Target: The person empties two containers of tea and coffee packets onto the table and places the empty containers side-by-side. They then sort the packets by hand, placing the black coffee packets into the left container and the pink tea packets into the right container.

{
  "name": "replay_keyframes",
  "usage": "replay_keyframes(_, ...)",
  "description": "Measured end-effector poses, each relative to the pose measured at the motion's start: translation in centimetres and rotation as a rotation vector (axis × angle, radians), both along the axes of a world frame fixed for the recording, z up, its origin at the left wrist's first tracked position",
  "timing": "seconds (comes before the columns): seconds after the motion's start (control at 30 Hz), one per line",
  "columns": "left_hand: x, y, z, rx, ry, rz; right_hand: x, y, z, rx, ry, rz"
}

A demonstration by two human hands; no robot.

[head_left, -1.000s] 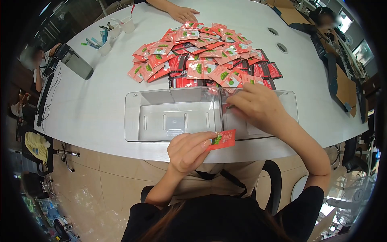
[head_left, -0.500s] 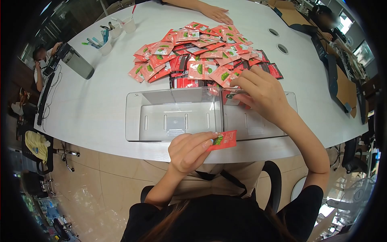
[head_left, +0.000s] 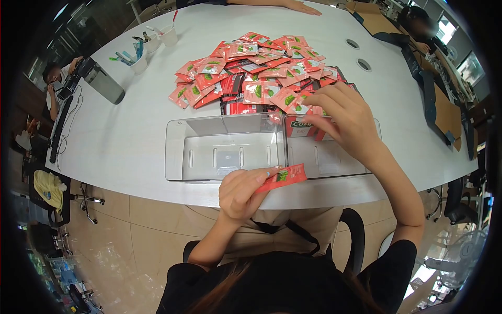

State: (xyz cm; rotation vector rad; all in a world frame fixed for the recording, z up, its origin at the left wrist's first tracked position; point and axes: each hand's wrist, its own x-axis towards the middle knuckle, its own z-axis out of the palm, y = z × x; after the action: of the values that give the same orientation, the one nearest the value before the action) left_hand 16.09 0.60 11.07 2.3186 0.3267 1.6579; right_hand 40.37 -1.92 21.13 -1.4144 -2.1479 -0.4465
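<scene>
- Nearest you, your black top [head_left: 282, 282] fills the bottom of the view and is cut off by the lower edge; the beige trousers [head_left: 300, 225] are partly covered by your left forearm.
- Your left hand [head_left: 241, 194] pinches a red packet [head_left: 287, 176] by one end, just above the near edge of the surface [head_left: 130, 167]. The pinched end is hidden under your fingers, and the small print is too fine to read.
- Beyond it, the left clear bin [head_left: 230, 159] and the right clear bin [head_left: 334, 166] sit side by side, their walls touching or nearly so.
- In the right clear bin, a lettered packet [head_left: 298, 129] leans at the back left corner; your thumb covers the rest of its word after "Co". A second packet [head_left: 322, 135] beside it is mostly behind your hand.
- Your right hand [head_left: 349, 118] hovers over the back of that bin, thumb and bent fingers apart, with nothing visible between them. It blocks part of the pile [head_left: 261, 73].
- That pile of red and pink packets spreads behind both bins; the lower layers are buried, so you cannot count them.
- Farther left stand cups [head_left: 139, 65] of pens.
- At the far edge lies a co-worker's hand [head_left: 306, 7], its arm cut off by the top edge.
</scene>
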Motion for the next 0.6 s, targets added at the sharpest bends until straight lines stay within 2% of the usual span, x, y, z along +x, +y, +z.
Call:
replay_keyframes(0.17, 0.5, -0.5, 1.7, 0.004, 0.048, -0.014, -2.2, -4.2, 1.6, -0.038, 0.257, 0.210)
replay_keyframes(0.27, 0.7, -1.1, 3.8, 0.033, 0.191, -0.049, -4.4, -6.3, 1.4, -0.072, 0.235, 0.246)
replay_keyframes(0.37, 1.5, -1.6, 4.3, 0.026, 0.136, -0.153, -3.4, -7.8, 0.4, -0.067, 0.132, 0.223)
replay_keyframes(0.47, 3.0, -2.4, 4.0, -0.231, 0.014, -0.217, -3.3, -9.0, 1.0, -0.190, 0.616, 0.069)
replay_keyframes(0.6, 4.1, -2.7, 4.4, -0.502, -0.154, -0.317, -3.2, -9.5, 0.3, -0.367, 1.276, -0.007)
